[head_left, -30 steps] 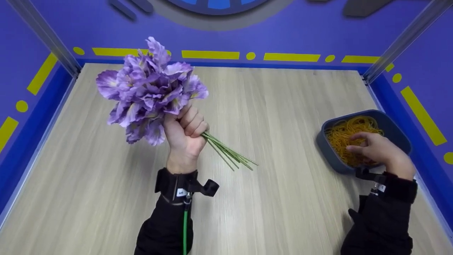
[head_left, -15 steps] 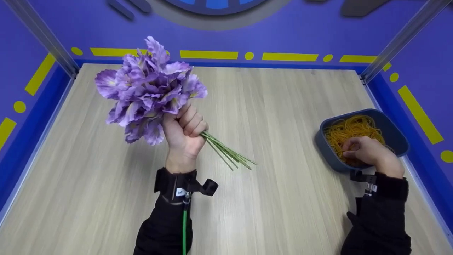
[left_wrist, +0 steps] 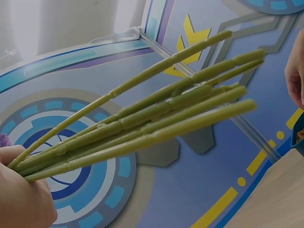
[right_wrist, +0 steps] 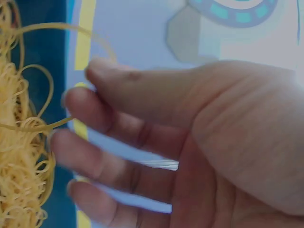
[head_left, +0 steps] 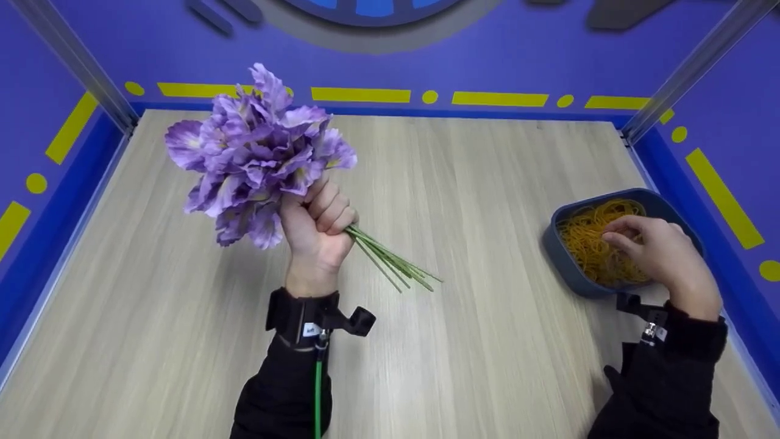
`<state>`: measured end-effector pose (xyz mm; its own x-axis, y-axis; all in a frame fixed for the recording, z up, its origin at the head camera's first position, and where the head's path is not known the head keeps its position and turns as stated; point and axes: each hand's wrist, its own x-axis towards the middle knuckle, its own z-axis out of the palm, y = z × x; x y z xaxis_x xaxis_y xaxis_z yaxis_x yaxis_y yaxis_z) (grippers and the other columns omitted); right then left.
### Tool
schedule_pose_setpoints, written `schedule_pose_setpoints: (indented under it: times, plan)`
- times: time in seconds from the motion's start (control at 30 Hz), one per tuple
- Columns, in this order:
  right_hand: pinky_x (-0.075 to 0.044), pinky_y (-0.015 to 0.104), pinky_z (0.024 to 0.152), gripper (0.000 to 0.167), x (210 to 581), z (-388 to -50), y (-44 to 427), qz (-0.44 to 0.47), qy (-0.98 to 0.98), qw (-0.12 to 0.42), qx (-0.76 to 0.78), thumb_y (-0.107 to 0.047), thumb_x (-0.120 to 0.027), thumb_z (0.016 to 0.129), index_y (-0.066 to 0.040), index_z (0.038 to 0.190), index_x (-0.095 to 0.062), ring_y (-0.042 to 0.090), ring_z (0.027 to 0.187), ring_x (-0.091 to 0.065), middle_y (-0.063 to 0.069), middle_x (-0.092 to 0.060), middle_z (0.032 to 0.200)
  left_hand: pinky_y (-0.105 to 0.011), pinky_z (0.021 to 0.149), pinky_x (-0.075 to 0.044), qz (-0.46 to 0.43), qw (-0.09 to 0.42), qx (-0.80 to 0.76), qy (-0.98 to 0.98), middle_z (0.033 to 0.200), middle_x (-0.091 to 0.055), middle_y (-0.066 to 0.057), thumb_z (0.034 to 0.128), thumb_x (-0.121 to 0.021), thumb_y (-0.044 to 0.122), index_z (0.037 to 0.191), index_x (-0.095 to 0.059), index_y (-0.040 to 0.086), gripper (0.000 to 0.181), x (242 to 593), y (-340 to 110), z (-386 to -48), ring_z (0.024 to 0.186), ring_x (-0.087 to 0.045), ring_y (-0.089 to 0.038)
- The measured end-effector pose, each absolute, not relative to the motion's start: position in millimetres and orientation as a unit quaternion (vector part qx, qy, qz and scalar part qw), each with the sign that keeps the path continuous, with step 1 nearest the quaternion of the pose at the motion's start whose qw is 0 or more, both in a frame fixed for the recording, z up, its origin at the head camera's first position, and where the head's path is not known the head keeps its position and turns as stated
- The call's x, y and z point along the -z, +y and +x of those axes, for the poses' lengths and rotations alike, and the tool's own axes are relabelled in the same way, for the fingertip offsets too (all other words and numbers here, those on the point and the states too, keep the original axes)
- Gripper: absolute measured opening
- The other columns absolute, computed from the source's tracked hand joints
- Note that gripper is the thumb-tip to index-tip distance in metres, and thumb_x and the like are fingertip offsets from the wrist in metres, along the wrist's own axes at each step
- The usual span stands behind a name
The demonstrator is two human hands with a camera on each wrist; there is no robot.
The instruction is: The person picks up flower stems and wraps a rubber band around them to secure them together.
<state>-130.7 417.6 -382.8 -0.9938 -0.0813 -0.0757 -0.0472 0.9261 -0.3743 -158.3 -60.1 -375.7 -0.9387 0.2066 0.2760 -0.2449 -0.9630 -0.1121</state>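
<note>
My left hand grips a bunch of purple iris-like flowers by the stems, held above the table. Their green stems fan out past the fist toward the lower right in the head view. At the right, my right hand is over a dark blue-grey bin of yellow rubber bands. Thumb and index fingertip meet, pinching a rubber band that loops from the pile and passes behind the fingers. The other fingers are bent and hold nothing visible.
The bin stands on the wood-grain table near its right edge. Blue-purple panels with yellow marks and metal corner posts enclose the back and sides. A green cable runs along the left sleeve.
My right hand dipped lower left into the rubber bands, then came up and back to the right with thumb and index finger pinched. The left hand and flowers have stayed nearly still.
</note>
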Motion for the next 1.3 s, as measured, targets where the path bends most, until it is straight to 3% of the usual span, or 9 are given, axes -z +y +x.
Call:
schedule_pose_setpoints:
  times: [0.13,0.27,0.37,0.47,0.57,0.67,0.73,0.93,1.3]
  plan:
    - [-0.05,0.028,0.073,0.029,375.1,-125.5,404.4,-0.05,0.978,-0.05,0.199,-0.028,-0.06,0.102,-0.004,0.114,-0.071,0.028,0.087,-0.064,0.017,-0.07,0.103,-0.017,0.04,-0.011,0.135,0.112,-0.982,-0.071,0.055,-0.017,0.01,0.0782,-0.059,0.001,0.067,-0.029,0.016,0.035,375.4,-59.7,-157.6,0.044,-0.013,-0.003]
    - [-0.039,0.005,0.072,0.014,367.2,-122.1,387.8,-0.112,0.954,-0.173,0.219,-0.013,-0.071,0.095,-0.006,0.107,-0.074,0.003,0.084,-0.059,0.01,-0.072,0.098,-0.017,0.041,-0.011,0.143,0.116,-0.98,-0.078,0.056,-0.017,0.01,0.0776,-0.058,0.0,0.068,-0.029,0.016,0.034,375.4,-59.2,-157.3,0.044,-0.013,-0.003]
    - [-0.04,0.002,0.077,0.019,360.6,-120.2,370.8,-0.17,0.926,-0.249,0.225,0.002,-0.077,0.086,-0.004,0.103,-0.075,-0.011,0.084,-0.054,0.008,-0.073,0.093,-0.017,0.041,-0.011,0.149,0.118,-0.979,-0.08,0.056,-0.017,0.01,0.0776,-0.058,0.0,0.068,-0.029,0.016,0.035,375.8,-58.7,-157.5,0.045,-0.013,-0.003]
    - [-0.043,0.004,0.081,0.02,352.7,-116.1,351.4,-0.228,0.902,-0.287,0.228,0.005,-0.078,0.083,0.0,0.101,-0.075,-0.007,0.086,-0.057,0.01,-0.073,0.092,-0.017,0.041,-0.011,0.142,0.115,-0.98,-0.077,0.056,-0.017,0.01,0.0768,-0.059,0.0,0.068,-0.029,0.016,0.035,375.8,-58.0,-157.7,0.045,-0.013,-0.003]
    - [-0.045,0.006,0.082,0.015,345.6,-111.0,330.5,-0.284,0.876,-0.3,0.249,-0.012,-0.073,0.093,0.001,0.099,-0.075,0.004,0.083,-0.063,0.009,-0.073,0.092,-0.017,0.041,-0.01,0.114,0.101,-0.986,-0.065,0.056,-0.017,0.01,0.0753,-0.061,0.0,0.066,-0.031,0.015,0.035,375.1,-56.8,-158.7,0.045,-0.013,-0.003]
    - [-0.046,0.008,0.076,0.037,341.4,-107.8,308.6,-0.331,0.85,-0.308,0.27,-0.034,-0.064,0.1,0.0,0.096,-0.076,0.011,0.075,-0.064,0.007,-0.073,0.088,-0.016,0.042,-0.009,0.076,0.082,-0.992,-0.053,0.056,-0.017,0.009,0.0756,-0.062,0.001,0.063,-0.035,0.014,0.032,373.8,-56.0,-160.4,0.045,-0.012,-0.003]
    - [-0.045,0.01,0.067,0.04,339.0,-107.0,294.0,-0.358,0.836,-0.311,0.277,-0.038,-0.061,0.101,-0.001,0.094,-0.076,0.012,0.067,-0.061,0.005,-0.072,0.084,-0.016,0.042,-0.008,0.054,0.07,-0.995,-0.049,0.055,-0.018,0.009,0.077,-0.06,0.002,0.062,-0.038,0.012,0.029,373.4,-55.9,-161.2,0.045,-0.012,-0.003]
    - [-0.041,0.021,0.051,0.029,327.2,-105.7,254.2,-0.414,0.804,-0.317,0.286,-0.029,-0.064,0.101,-0.004,0.093,-0.077,0.01,0.057,-0.055,0.002,-0.07,0.08,-0.016,0.042,-0.008,0.033,0.053,-0.997,-0.048,0.055,-0.018,0.009,0.0809,-0.055,0.005,0.063,-0.036,0.013,0.028,372.9,-56.8,-161.2,0.045,-0.012,-0.003]
    - [-0.048,0.023,0.053,0.009,327.4,-100.4,223.9,-0.461,0.795,-0.271,0.288,-0.015,-0.071,0.096,-0.008,0.098,-0.075,0.008,0.067,-0.065,-0.002,-0.072,0.088,-0.016,0.041,-0.009,0.015,0.046,-0.998,-0.039,0.049,-0.025,0.008,0.0825,-0.055,0.006,0.061,-0.037,0.014,0.029,373.8,-55.5,-160.2,0.045,-0.012,-0.004]
